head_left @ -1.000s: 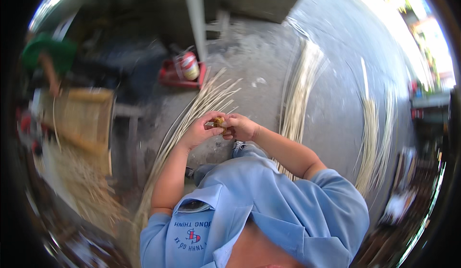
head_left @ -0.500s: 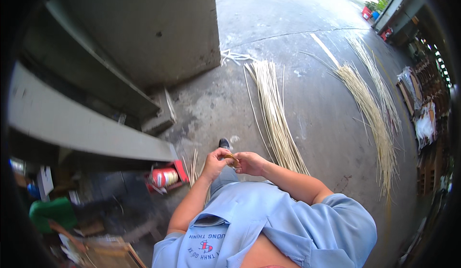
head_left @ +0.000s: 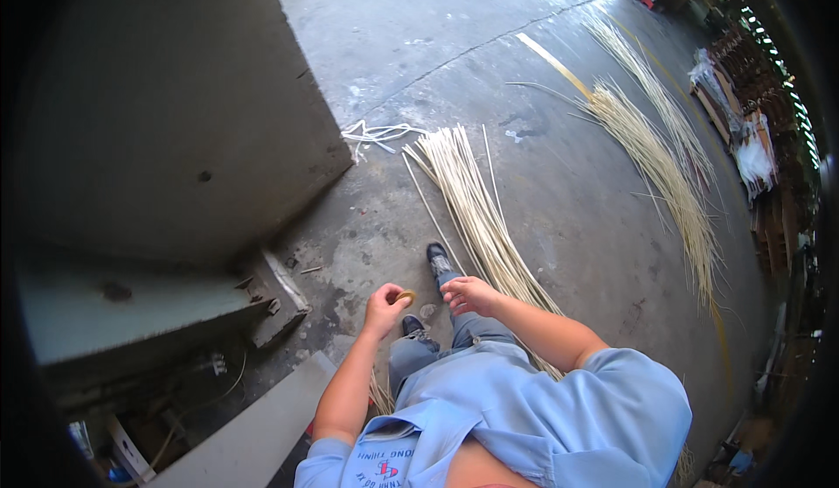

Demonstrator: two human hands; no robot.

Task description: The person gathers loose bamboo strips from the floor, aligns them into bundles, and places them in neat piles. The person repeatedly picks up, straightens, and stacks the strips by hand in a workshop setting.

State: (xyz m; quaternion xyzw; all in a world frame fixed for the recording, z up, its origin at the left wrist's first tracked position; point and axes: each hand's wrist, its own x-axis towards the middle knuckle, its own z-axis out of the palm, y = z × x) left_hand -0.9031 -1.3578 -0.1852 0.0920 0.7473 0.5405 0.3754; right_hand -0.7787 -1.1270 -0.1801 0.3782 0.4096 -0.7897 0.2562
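My left hand (head_left: pixel 381 311) is closed around a small yellow-brown ring, which looks like a roll of tape (head_left: pixel 405 296), at its fingertips. To its right, apart from the roll, my right hand (head_left: pixel 472 296) hovers with its fingers loosely bent and apart; I see nothing in it. Just beyond and beside my right hand lies a long bundle of pale, thin cane-like sticks (head_left: pixel 481 217) on the concrete floor. Its near end passes under my right forearm.
Two more stick bundles, one straw-coloured (head_left: pixel 651 169) and one paler (head_left: pixel 660 86), lie to the right. White strips (head_left: pixel 376 134) rest near the first bundle's far end. A large grey panel (head_left: pixel 175 95) stands at left. Stacked brown pieces (head_left: pixel 769 112) line the right side.
My hands have drawn apart; the roll stays in the left one and the right has let go of it. My view has shifted, and both my shoes now show beside the stick bundle.
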